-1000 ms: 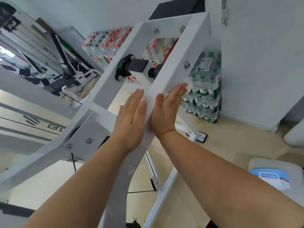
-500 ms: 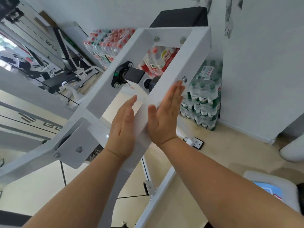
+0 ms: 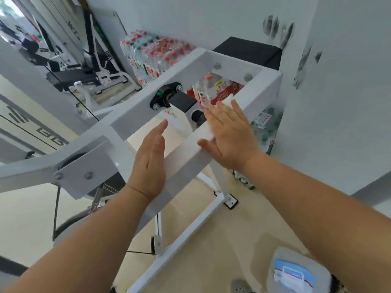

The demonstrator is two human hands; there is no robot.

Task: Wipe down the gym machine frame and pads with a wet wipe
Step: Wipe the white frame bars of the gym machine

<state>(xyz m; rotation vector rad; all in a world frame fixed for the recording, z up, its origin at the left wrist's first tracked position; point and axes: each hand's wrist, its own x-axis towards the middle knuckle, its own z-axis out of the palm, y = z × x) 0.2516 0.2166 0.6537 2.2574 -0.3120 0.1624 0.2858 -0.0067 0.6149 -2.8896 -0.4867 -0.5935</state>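
The wet wipe (image 3: 229, 99) has been slid higher up the frame (image 3: 186, 159) under the flat right hand (image 3: 229, 137); the left hand (image 3: 150, 159), fingers straight, is left behind. The top corner is judged near.

Head-worn camera looks forward and down, close over white machine frame (image 3: 186, 157).

left hand (image 3: 151, 157): is seen bare, a thin crease is noted across the wrist | right hand (image 3: 230, 138): is seen bare | left forearm (image 3: 84, 240): is shown uncovered to the picture edge | right forearm (image 3: 306, 199): is shown uncovered likewise
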